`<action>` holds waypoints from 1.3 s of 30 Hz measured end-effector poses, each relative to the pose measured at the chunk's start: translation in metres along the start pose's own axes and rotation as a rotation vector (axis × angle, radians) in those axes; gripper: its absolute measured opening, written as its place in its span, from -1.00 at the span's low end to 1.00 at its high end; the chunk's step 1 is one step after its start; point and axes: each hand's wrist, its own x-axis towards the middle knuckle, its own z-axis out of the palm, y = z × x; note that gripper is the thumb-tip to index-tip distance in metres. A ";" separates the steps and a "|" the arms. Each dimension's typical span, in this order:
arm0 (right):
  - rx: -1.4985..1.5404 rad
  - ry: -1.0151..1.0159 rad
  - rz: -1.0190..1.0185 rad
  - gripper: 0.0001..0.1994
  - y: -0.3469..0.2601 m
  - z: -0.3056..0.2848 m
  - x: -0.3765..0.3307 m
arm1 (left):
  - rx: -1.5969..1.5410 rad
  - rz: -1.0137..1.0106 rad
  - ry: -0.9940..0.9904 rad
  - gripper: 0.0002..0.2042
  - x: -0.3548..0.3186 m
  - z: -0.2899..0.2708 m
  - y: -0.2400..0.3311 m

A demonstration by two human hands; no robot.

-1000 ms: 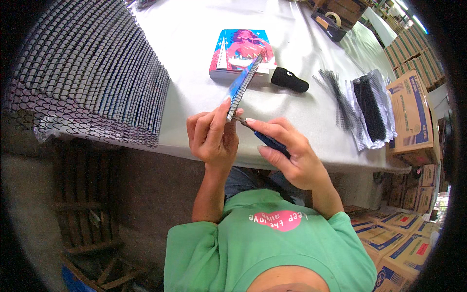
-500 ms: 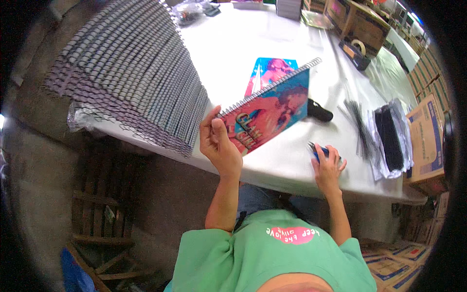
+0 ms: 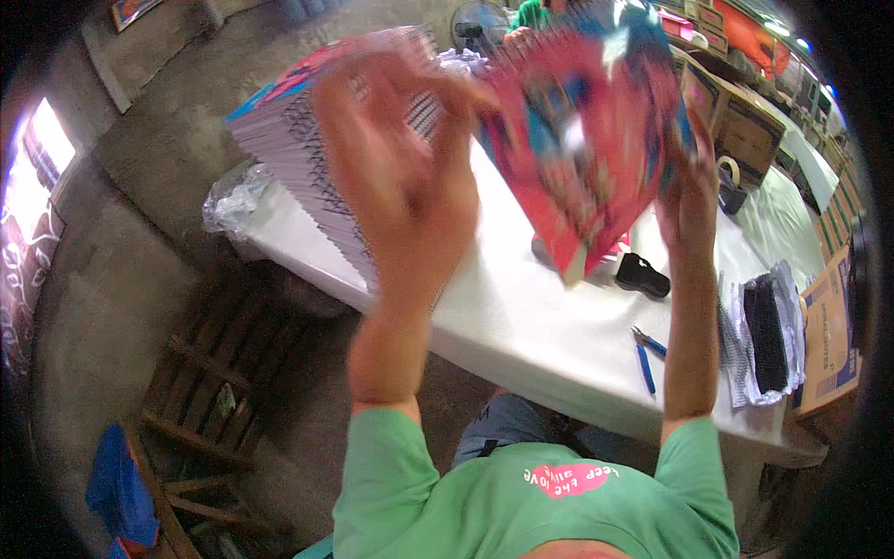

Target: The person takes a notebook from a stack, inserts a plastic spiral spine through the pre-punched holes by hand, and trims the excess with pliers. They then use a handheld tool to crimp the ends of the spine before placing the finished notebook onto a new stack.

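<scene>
Notebook (image 3: 587, 140) now lifted off table (image 3: 521, 317) to 12 o'clock, pliers (image 3: 645, 354) dropped; right hand (image 3: 689, 200) pinches its edge, left hand (image 3: 400, 168) spread, blurred.

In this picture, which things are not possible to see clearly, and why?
- Notebook, head view: motion blur hides its cover picture.
- Left hand, head view: blurred, so its grip on the notebook is unclear.
- Right hand, head view: its fingers are partly behind the notebook.
- Cardboard box, head view: cut off by the dark rim.
</scene>
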 end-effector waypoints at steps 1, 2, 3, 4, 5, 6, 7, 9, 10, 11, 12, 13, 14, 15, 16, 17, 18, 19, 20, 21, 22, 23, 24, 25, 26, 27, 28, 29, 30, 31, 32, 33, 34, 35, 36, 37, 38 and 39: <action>-0.144 0.065 0.006 -0.54 -0.001 0.020 0.030 | 0.154 0.226 -0.057 -0.68 0.034 -0.017 -0.006; -0.229 -0.134 -0.073 -0.59 0.008 0.038 0.057 | 0.263 0.247 0.032 -0.68 0.071 -0.032 -0.001; -0.280 -0.194 -0.091 -0.60 0.017 0.062 0.078 | 0.377 0.268 0.121 -0.68 0.103 -0.049 0.009; -0.333 -0.232 -0.085 -0.61 0.027 0.089 0.095 | 0.432 0.221 0.056 -0.53 0.123 -0.068 0.024; -0.386 -0.275 -0.078 -0.63 0.039 0.118 0.108 | 0.481 0.202 0.056 -0.55 0.152 -0.097 0.032; -0.408 -0.334 -0.045 -0.64 0.056 0.152 0.113 | 0.566 0.189 0.055 -0.56 0.182 -0.128 0.052; -0.522 -0.346 -0.062 -0.65 0.049 0.166 0.128 | 0.525 0.197 0.111 -0.76 0.215 -0.141 0.038; -0.690 -0.379 -0.002 -0.66 0.075 0.183 0.146 | 0.767 0.078 0.135 -0.81 0.207 -0.150 0.021; -0.821 -0.380 0.038 -0.67 0.092 0.179 0.155 | 0.852 -0.002 0.150 -0.83 0.196 -0.159 -0.006; -0.908 -0.398 0.084 -0.68 0.103 0.185 0.159 | 1.028 -0.009 0.055 -0.83 0.183 -0.173 -0.019; -0.922 -0.467 0.169 -0.68 0.143 0.202 0.150 | 1.299 -0.037 -0.037 -0.78 0.164 -0.213 -0.023; -0.994 -0.516 0.142 -0.68 0.157 0.210 0.151 | 1.309 -0.035 -0.079 -0.74 0.150 -0.238 -0.035; -1.104 -0.548 0.069 -0.69 0.169 0.201 0.159 | 1.280 -0.034 -0.129 -0.69 0.141 -0.236 -0.048; -1.214 -0.589 -0.161 -0.71 0.180 0.189 0.168 | 1.144 0.005 -0.056 -0.66 0.136 -0.234 -0.059; -1.343 -0.590 -0.404 -0.71 0.191 0.169 0.184 | 0.988 0.038 0.017 -0.63 0.122 -0.207 -0.067; -1.444 -0.620 -0.644 -0.70 0.196 0.157 0.191 | 0.850 0.066 0.093 -0.60 0.114 -0.189 -0.068; -1.223 -0.482 -0.420 -0.70 0.198 0.169 0.170 | 0.901 0.101 0.171 -0.59 0.109 -0.194 -0.066; -0.983 -0.351 -0.190 -0.70 0.187 0.197 0.129 | 0.973 0.140 0.250 -0.58 0.104 -0.205 -0.056; -0.794 -0.175 -0.002 -0.69 0.163 0.203 0.114 | 0.969 0.185 0.310 -0.58 0.105 -0.194 -0.063; -0.832 -0.073 -0.009 -0.68 0.194 0.196 0.144 | 1.012 0.247 0.269 -0.57 0.106 -0.193 -0.072; -0.959 -0.191 -0.170 -0.67 0.198 0.192 0.151 | 1.078 0.316 0.229 -0.57 0.110 -0.205 -0.073; -1.094 -0.309 -0.332 -0.65 0.200 0.182 0.155 | 1.132 0.381 0.188 -0.56 0.113 -0.210 -0.076; -1.224 -0.430 -0.496 -0.64 0.201 0.173 0.161 | 1.111 0.392 0.220 -0.57 0.115 -0.213 -0.079; -1.086 -0.416 -0.493 -0.59 0.201 0.150 0.187 | 1.042 0.394 0.246 -0.57 0.118 -0.197 -0.090; -0.994 -0.449 -0.352 -0.60 0.208 0.143 0.176 | 1.061 0.388 0.273 -0.58 0.116 -0.211 -0.084; -0.905 -0.486 -0.211 -0.60 0.204 0.143 0.162 | 1.457 0.644 0.187 -0.58 0.119 -0.252 -0.062; -0.834 -0.497 -0.079 -0.59 0.186 0.124 0.152 | 1.205 0.475 0.342 -0.59 0.097 -0.235 -0.044; -0.759 -0.502 0.052 -0.59 0.167 0.103 0.141 | 0.920 0.356 0.511 -0.59 0.075 -0.216 -0.026; -0.684 -0.501 0.141 -0.59 0.128 0.084 0.136 | 0.871 0.462 0.639 -0.58 0.060 -0.171 0.008; -0.902 -0.418 0.088 -0.47 0.133 0.024 0.132 | 0.797 0.657 0.554 -0.58 0.037 -0.154 0.009; -1.116 -0.328 0.066 -0.31 0.139 -0.036 0.123 | 0.573 0.745 0.450 -0.59 0.003 -0.126 0.003; -1.335 0.001 0.193 -0.26 0.147 -0.120 0.114 | 0.464 0.633 0.200 -0.63 -0.033 -0.098 -0.013; -1.556 0.092 0.441 -0.25 0.138 -0.177 0.093 | 0.367 0.482 -0.024 -0.66 -0.069 -0.072 -0.032; -1.531 0.191 0.668 -0.19 0.134 -0.221 0.062 | 0.500 0.271 -0.183 -0.59 -0.102 -0.034 -0.063; -1.407 0.269 0.833 -0.25 0.140 -0.215 0.033 | 0.542 0.028 -0.246 -0.51 -0.116 -0.025 -0.098; -1.266 0.343 0.879 -0.35 0.147 -0.211 0.012 | 0.589 -0.231 -0.299 -0.42 -0.131 -0.015 -0.136; -1.132 0.428 0.914 -0.44 0.151 -0.206 -0.009 | 0.648 -0.469 -0.352 -0.33 -0.146 -0.006 -0.173; -0.828 0.312 0.987 -0.53 0.154 -0.225 -0.016 | 0.804 -0.781 -0.433 -0.23 -0.162 -0.009 -0.219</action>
